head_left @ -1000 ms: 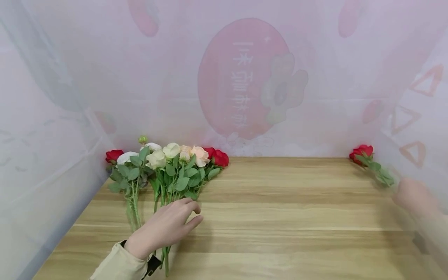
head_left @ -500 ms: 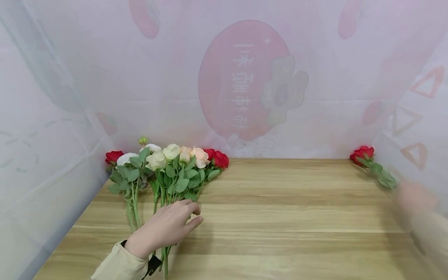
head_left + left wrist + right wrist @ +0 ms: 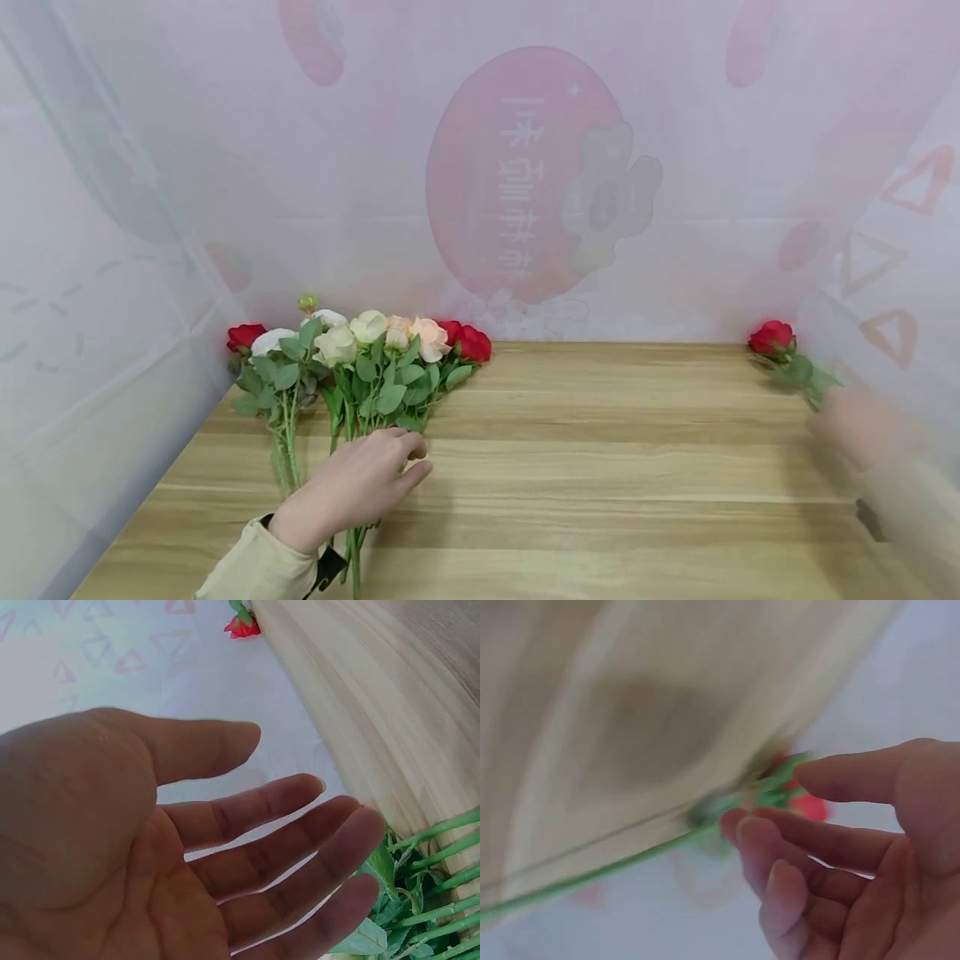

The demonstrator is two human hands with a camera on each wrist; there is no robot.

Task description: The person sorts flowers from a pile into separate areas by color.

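My left hand (image 3: 356, 492) hovers over the stems of a bunch of artificial flowers (image 3: 390, 392), its fingers loosely bent. In the left wrist view nothing lies between the thumb and fingers of this left hand (image 3: 202, 847). The bunch shows red, white, cream and peach blooms with green leaves. At the far right, my blurred right hand (image 3: 862, 425) is beside a single red rose (image 3: 772, 337). In the right wrist view, the thumb and fingertips of the right hand (image 3: 832, 847) stand apart, while the rose's green stem (image 3: 607, 870) passes just beyond the fingertips.
A wood-grain table (image 3: 600, 467) spreads between the two hands. Pale printed sheeting (image 3: 360, 167) encloses its back and sides. One red flower (image 3: 246, 336) at the bunch's left end sits by the left sheet.
My right hand has shifted slightly left. The single rose's bloom has turned and moved a little left. My left hand and the bunch have stayed in place.
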